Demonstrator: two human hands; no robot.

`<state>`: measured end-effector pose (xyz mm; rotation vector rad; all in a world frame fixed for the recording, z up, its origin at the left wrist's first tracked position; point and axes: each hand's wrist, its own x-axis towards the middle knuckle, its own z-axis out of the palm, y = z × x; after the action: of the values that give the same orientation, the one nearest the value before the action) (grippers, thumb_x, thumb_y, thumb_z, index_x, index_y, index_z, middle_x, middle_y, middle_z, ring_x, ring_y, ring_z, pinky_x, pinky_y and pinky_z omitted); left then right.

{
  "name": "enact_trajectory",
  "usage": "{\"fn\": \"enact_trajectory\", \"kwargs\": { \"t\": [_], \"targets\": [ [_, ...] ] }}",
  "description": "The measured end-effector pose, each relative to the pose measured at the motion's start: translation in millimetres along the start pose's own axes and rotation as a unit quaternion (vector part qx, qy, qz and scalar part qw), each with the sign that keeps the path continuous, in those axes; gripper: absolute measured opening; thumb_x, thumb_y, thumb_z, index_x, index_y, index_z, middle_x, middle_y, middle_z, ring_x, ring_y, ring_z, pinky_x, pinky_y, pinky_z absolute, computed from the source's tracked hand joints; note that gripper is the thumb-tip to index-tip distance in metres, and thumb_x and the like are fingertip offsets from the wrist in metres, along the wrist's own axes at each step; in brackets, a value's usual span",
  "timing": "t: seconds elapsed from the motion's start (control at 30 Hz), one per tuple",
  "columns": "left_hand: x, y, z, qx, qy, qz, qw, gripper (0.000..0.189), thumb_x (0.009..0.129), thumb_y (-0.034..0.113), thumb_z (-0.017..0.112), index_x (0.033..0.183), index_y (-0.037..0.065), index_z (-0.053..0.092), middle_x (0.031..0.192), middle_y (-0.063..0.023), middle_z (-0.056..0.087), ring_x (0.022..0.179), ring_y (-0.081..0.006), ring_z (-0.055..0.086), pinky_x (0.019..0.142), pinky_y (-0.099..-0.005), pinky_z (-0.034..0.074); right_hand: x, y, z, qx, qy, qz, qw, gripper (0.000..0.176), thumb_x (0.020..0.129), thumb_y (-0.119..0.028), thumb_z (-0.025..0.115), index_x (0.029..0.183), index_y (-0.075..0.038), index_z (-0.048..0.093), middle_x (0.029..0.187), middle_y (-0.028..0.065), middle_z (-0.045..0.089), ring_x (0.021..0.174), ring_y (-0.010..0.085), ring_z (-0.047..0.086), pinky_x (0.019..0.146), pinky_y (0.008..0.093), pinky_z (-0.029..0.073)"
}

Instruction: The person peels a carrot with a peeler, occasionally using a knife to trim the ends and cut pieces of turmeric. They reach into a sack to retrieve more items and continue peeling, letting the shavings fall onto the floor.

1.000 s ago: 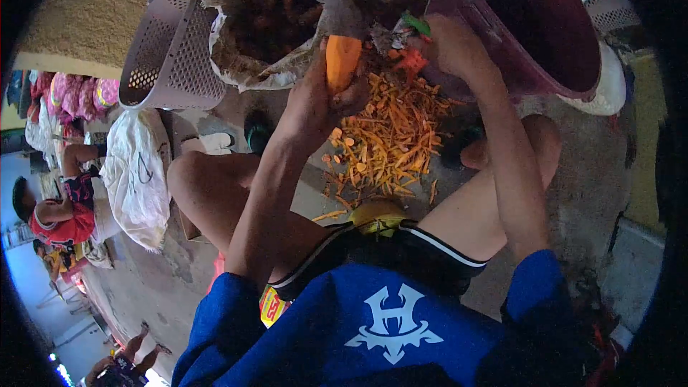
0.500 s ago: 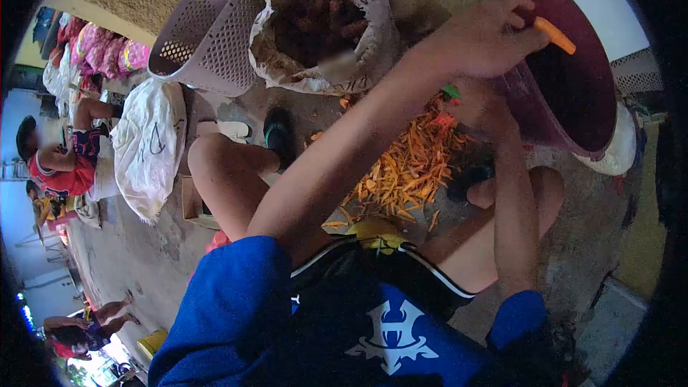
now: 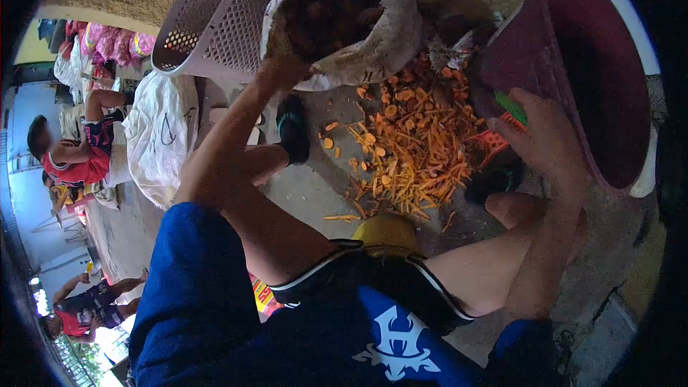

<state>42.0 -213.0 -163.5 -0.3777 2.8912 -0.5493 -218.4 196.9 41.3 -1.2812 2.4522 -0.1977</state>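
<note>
My left hand [image 3: 287,68] is at the near left rim of the white sack [image 3: 390,54], which holds dark, rough carrots [image 3: 330,14]; its fingers are smeared and partly lost against the sack. On the right, my right hand [image 3: 541,132] is closed round a peeler with a green handle [image 3: 505,107] and an orange-red part, beside the maroon tub [image 3: 519,64]. Orange peelings and cut ends [image 3: 412,161] lie heaped on the floor between my feet.
A perforated pale basket [image 3: 233,36] stands left of the sack. Beyond it lies a full white sack [image 3: 161,129]. Two people, one seated [image 3: 75,150] and one lower down [image 3: 89,308], are at the far left. My feet flank the peelings.
My left hand has left the tub, where it held a peeled carrot, and moved left to the sack. The carrot is no longer visible in it. My right hand has shifted right and down.
</note>
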Motion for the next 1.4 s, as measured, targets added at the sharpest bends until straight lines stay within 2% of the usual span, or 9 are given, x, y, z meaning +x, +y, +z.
{"fn": "enact_trajectory", "kwargs": {
  "t": [0.1, 0.3, 0.33, 0.43, 0.77, 0.93, 1.03, 1.17, 1.4],
  "targets": [
    [12.0, -25.5, 61.8, -0.080, -0.105, 0.106, 0.986, 0.032, 0.095, 0.028, 0.057, 0.124, 0.019, 0.069, 0.118, -0.0106, 0.069, 0.105, -0.0264, 0.068, 0.087, -0.0490, 0.056, -0.6, 4.0, 1.4, -0.026, 0.031, -0.011, 0.999, 0.042, 0.087, -0.034, 0.072, 0.116, -0.005, 0.063, 0.107, 0.0221, 0.068, 0.102, 0.0416, 0.064, 0.088, 0.0503, 0.050],
    [72.2, -83.9, 101.4, 0.062, -0.020, 0.077, 0.995, 0.034, 0.096, 0.028, 0.057, 0.126, 0.019, 0.068, 0.122, -0.0130, 0.067, 0.108, -0.0273, 0.066, 0.090, -0.0491, 0.054, 8.7, 2.2, -3.2, -0.023, 0.037, -0.023, 0.999, 0.039, 0.089, -0.030, 0.071, 0.116, -0.004, 0.063, 0.105, 0.0220, 0.068, 0.101, 0.0415, 0.064, 0.088, 0.0496, 0.050],
    [158.7, -102.3, 119.7, 0.086, -0.004, 0.073, 0.994, 0.034, 0.096, 0.028, 0.057, 0.126, 0.019, 0.067, 0.123, -0.0134, 0.067, 0.108, -0.0275, 0.066, 0.091, -0.0491, 0.054, 13.9, 1.2, -6.3, 0.007, -0.015, -0.009, 1.000, 0.041, 0.088, -0.030, 0.071, 0.118, -0.004, 0.063, 0.106, 0.0215, 0.068, 0.101, 0.0413, 0.064, 0.088, 0.0492, 0.050],
    [126.7, -96.9, 142.2, 0.131, 0.029, 0.068, 0.989, 0.034, 0.096, 0.028, 0.057, 0.127, 0.018, 0.067, 0.124, -0.0142, 0.067, 0.109, -0.0278, 0.066, 0.092, -0.0492, 0.054, 15.6, -12.4, -13.1, 0.014, -0.063, 0.015, 0.998, 0.040, 0.088, -0.030, 0.072, 0.117, -0.004, 0.063, 0.106, 0.0211, 0.068, 0.099, 0.0414, 0.064, 0.087, 0.0492, 0.050],
    [151.8, -148.5, 272.4, -0.139, -0.036, -0.054, 0.988, 0.037, 0.097, 0.032, 0.056, 0.129, 0.018, 0.066, 0.132, -0.0165, 0.063, 0.118, -0.0297, 0.062, 0.102, -0.0501, 0.047, 19.6, -10.8, -13.9, -0.010, -0.123, 0.065, 0.990, 0.055, 0.089, -0.034, 0.073, 0.134, -0.006, 0.057, 0.120, 0.0185, 0.064, 0.111, 0.0378, 0.059, 0.099, 0.0453, 0.046],
    [130.5, -109.4, 199.7, -0.348, -0.044, -0.198, 0.915, 0.046, 0.096, 0.041, 0.057, 0.136, 0.018, 0.061, 0.140, -0.0164, 0.057, 0.128, -0.0320, 0.054, 0.114, -0.0517, 0.034, 14.4, -6.1, -9.1, -0.014, -0.076, 0.037, 0.996, 0.057, 0.089, -0.033, 0.074, 0.135, -0.005, 0.056, 0.119, 0.0193, 0.064, 0.111, 0.0379, 0.059, 0.098, 0.0452, 0.046],
    [133.1, -98.3, 154.9, -0.053, -0.216, 0.005, 0.975, 0.053, 0.091, 0.050, 0.061, 0.133, 0.019, 0.063, 0.141, -0.0137, 0.056, 0.132, -0.0317, 0.050, 0.119, -0.0516, 0.023, 12.4, -5.3, -10.8, 0.001, -0.103, 0.045, 0.994, 0.057, 0.089, -0.032, 0.074, 0.134, -0.003, 0.056, 0.120, 0.0199, 0.064, 0.112, 0.0380, 0.060, 0.098, 0.0453, 0.047],
    [121.2, -78.6, 75.6, -0.150, -0.280, -0.033, 0.948, 0.054, 0.091, 0.048, 0.064, 0.133, 0.014, 0.062, 0.133, -0.0130, 0.060, 0.124, -0.0291, 0.055, 0.113, -0.0469, 0.033, 7.3, 11.8, 7.5, -0.002, 0.029, -0.061, 0.998, 0.043, 0.086, -0.029, 0.075, 0.118, -0.003, 0.062, 0.106, 0.0218, 0.067, 0.101, 0.0407, 0.063, 0.088, 0.0483, 0.050],
    [64.0, -78.7, -68.5, -0.309, -0.370, -0.096, 0.871, 0.057, 0.091, 0.043, 0.070, 0.132, 0.006, 0.060, 0.118, -0.0118, 0.067, 0.110, -0.0246, 0.063, 0.101, -0.0386, 0.049, 4.2, -2.6, -4.9, 0.019, 0.024, -0.052, 0.998, 0.040, 0.086, -0.029, 0.074, 0.115, -0.005, 0.063, 0.099, 0.0213, 0.067, 0.095, 0.0412, 0.065, 0.084, 0.0489, 0.051]
  ]
}}
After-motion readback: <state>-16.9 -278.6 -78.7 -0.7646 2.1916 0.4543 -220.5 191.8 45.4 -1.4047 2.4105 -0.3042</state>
